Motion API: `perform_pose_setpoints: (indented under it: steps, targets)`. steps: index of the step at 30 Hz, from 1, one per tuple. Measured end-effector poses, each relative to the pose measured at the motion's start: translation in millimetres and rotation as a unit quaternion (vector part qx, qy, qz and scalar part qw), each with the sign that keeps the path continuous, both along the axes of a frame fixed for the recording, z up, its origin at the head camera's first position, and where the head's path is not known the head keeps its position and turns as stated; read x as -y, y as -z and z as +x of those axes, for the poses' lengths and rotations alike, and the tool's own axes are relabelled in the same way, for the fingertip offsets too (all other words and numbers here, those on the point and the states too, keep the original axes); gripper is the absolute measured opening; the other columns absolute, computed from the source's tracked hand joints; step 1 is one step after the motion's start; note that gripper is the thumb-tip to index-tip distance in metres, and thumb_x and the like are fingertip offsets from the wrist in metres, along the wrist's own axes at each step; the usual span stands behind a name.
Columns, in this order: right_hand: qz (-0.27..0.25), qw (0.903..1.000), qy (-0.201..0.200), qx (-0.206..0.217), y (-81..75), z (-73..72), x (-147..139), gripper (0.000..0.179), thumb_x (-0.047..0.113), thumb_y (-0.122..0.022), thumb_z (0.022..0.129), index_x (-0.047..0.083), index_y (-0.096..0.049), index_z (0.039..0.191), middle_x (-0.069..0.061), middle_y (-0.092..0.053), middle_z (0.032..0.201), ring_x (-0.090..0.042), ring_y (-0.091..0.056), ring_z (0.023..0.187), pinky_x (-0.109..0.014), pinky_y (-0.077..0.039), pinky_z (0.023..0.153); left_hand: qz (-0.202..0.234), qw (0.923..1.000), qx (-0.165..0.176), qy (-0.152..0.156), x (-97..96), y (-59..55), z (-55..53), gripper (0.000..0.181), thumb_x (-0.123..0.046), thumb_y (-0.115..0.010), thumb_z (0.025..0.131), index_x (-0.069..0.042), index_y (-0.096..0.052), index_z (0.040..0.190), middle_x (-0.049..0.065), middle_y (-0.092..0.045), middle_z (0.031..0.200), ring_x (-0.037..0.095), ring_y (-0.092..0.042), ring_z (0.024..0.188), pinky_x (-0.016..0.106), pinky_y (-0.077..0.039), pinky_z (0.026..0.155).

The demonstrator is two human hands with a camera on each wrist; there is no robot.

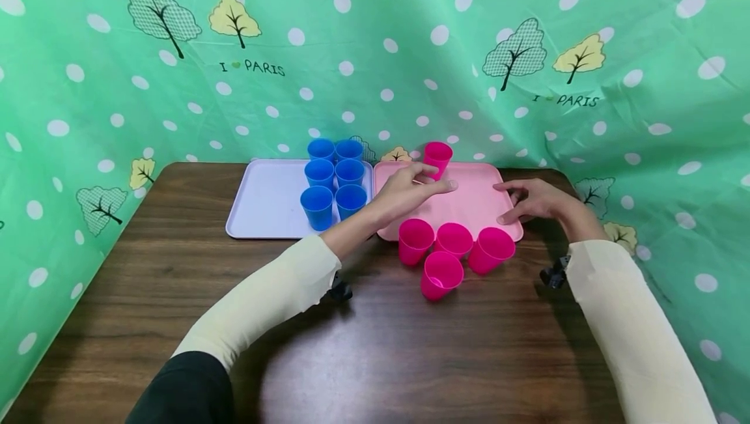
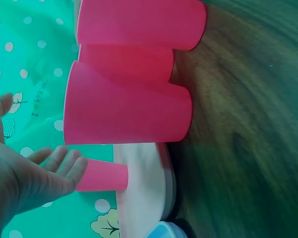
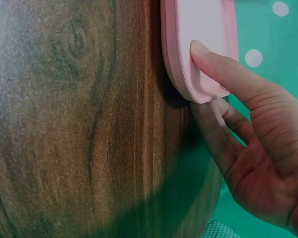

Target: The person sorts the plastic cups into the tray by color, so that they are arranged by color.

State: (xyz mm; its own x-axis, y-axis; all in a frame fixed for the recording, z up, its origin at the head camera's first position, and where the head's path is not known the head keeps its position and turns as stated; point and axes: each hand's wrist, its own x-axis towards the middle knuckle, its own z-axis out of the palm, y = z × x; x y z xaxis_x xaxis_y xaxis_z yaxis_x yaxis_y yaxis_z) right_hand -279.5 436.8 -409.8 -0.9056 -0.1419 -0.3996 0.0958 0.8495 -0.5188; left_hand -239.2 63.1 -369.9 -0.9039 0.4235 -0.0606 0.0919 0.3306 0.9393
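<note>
A pink cup (image 1: 437, 152) stands at the back of a pink tray (image 1: 469, 206). Just in front of that cup is my left hand (image 1: 405, 193), thumb and fingers spread apart; the left wrist view has its loosely extended fingers (image 2: 64, 171) overlapping the cup (image 2: 107, 176), and contact cannot be made out. At the tray's right end, my right hand (image 1: 538, 201) grips the edge. In the right wrist view its thumb (image 3: 223, 69) lies on the tray's (image 3: 201, 82) rim, with fingers underneath. Several pink cups (image 1: 442, 275) cluster at the tray's front edge.
Left of the pink tray lies a pale lilac tray (image 1: 263, 199), holding several blue cups (image 1: 319, 206) in two columns on its right half. Both trays sit at the far side of a dark wooden table (image 1: 410, 359), before a green dotted cloth (image 1: 351, 40).
</note>
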Motion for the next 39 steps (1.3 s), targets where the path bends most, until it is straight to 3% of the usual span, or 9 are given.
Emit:
perform_pose_setpoints:
  steps: [7,11,15,20,31,39]
  targets:
    - [-0.002,1.0000,0.005,0.007,-0.5,0.7,0,0.096,0.030,-0.096,0.092,0.006,-0.047,0.170,-0.025,-0.054,0.128,-0.035,-0.060,0.109,-0.041,-0.072,0.088,0.024,0.9993,0.013,0.025,8.5,3.0,8.7,0.077,-0.059,-0.080,0.097,-0.019,-0.061,0.161,0.002,-0.068,0.152,0.025,-0.064,0.140,0.053,-0.061,0.116]
    - [-0.001,0.9999,0.006,0.009,0.1,0.7,0,0.096,0.030,-0.097,0.091,0.006,-0.047,0.170,-0.025,-0.053,0.127,-0.035,-0.059,0.110,-0.041,-0.072,0.088,0.040,0.9974,0.029,0.051,16.1,6.5,11.5,0.076,-0.053,-0.079,0.099,-0.018,-0.059,0.163,0.007,-0.067,0.150,0.027,-0.062,0.142,0.058,-0.058,0.120]
    - [-0.003,1.0000,0.004,0.007,-0.2,0.6,1,0.097,0.030,-0.098,0.090,0.005,-0.048,0.170,-0.021,-0.055,0.121,-0.032,-0.059,0.105,-0.037,-0.071,0.086,0.050,0.9945,0.045,0.080,25.7,12.5,13.7,0.075,-0.045,-0.081,0.099,-0.017,-0.057,0.164,0.012,-0.065,0.154,0.029,-0.060,0.145,0.054,-0.058,0.121]
    - [0.004,1.0000,0.000,-0.001,-1.6,0.6,1,0.098,0.031,-0.099,0.089,0.005,-0.049,0.169,-0.021,-0.057,0.120,-0.031,-0.060,0.103,-0.034,-0.070,0.083,0.051,0.9931,0.052,0.092,37.2,21.1,16.3,0.075,-0.040,-0.083,0.098,-0.019,-0.056,0.164,0.012,-0.062,0.160,0.032,-0.057,0.151,0.051,-0.057,0.122]
    - [-0.002,1.0000,0.006,0.006,-2.6,3.6,-1,0.098,0.032,-0.098,0.090,0.005,-0.047,0.170,-0.023,-0.056,0.124,-0.032,-0.061,0.105,-0.041,-0.072,0.088,0.043,0.9892,0.060,0.127,49.7,26.6,20.8,0.083,-0.029,-0.088,0.094,-0.020,-0.052,0.168,0.013,-0.060,0.165,0.035,-0.055,0.155,0.053,-0.058,0.122]
    - [0.013,0.9999,0.002,-0.001,-0.2,-0.1,0,0.098,0.035,-0.098,0.089,0.007,-0.049,0.170,-0.022,-0.058,0.123,-0.032,-0.060,0.104,-0.029,-0.066,0.081,0.046,0.9863,0.063,0.145,59.6,34.0,25.2,0.091,-0.022,-0.093,0.090,-0.018,-0.049,0.169,0.016,-0.056,0.168,0.032,-0.056,0.152,0.053,-0.052,0.128]
